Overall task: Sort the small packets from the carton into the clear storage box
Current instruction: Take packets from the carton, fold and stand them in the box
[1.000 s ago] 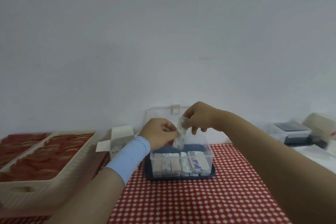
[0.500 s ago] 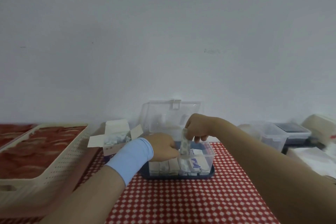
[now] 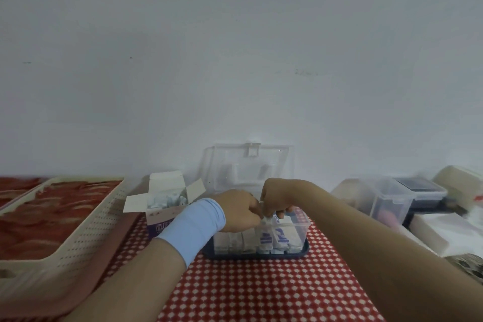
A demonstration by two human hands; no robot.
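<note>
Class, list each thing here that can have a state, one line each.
clear storage box: lid open, partly filled.
carton: flaps open, holds loose packets.
right hand: pinches the packet.
left hand: fingers curled beside the packet, grip unclear.
packet: held at the box's open top.
side container: lid on.

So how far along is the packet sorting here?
Done: a row of packets stands in the clear storage box. In hand: the right hand pinches one packet at the box opening, left hand alongside, its grip unclear. Left: more packets sit in the open carton.
</note>
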